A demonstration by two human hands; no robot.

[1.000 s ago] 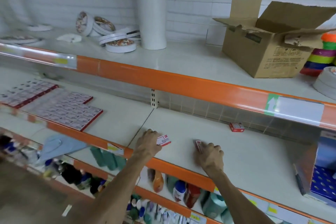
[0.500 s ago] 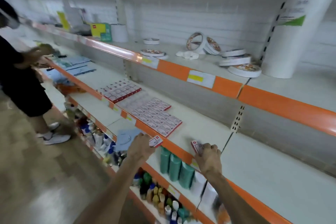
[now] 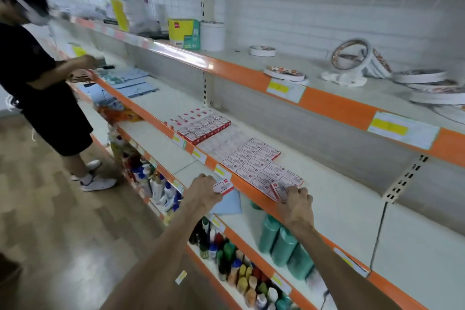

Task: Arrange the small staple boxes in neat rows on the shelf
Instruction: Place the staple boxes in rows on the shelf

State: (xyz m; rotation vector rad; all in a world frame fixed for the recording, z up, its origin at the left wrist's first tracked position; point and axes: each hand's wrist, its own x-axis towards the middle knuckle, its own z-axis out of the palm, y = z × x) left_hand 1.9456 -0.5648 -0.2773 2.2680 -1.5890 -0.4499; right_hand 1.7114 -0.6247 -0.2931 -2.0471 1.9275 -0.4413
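Right hand (image 3: pixel 295 205) grips one staple box (image 3: pixel 277 190) in its fingers (image 3: pixel 293 190), tilted on edge at the near right corner of the laid grid (image 3: pixel 254 165) on the middle shelf (image 3: pixel 339 199), touching or just above the last row. Left hand (image 3: pixel 202 192) pinches a second box (image 3: pixel 223 187), held off the shelf in front of the orange lip (image 3: pixel 249 190), over the blue sheet (image 3: pixel 230 205) on the shelf below. Risk 1: the tilted box, pressed down at an angle, could shove the neighbouring boxes and skew the rows; they look light and sit loose, edge to edge. Risk 2: the corner slot lies right at the lip, so a box set partly over the edge may tip off toward the green bottles (image 3: pixel 279 241) below. Risk 3: the left box hangs over open air; a slack pinch would drop it to the lower shelf or the floor. A second, darker block of boxes (image 3: pixel 201 124) sits further left on the same shelf, with a gap between blocks. Tape rolls (image 3: pixel 352 58) lie on the upper shelf, well clear. Another person (image 3: pixel 37 70) works at the far left, well apart. Nothing blocks the bare shelf right of the grid; the upper shelf overhangs, limiting reach from above. Motion blur hides the print on the boxes.
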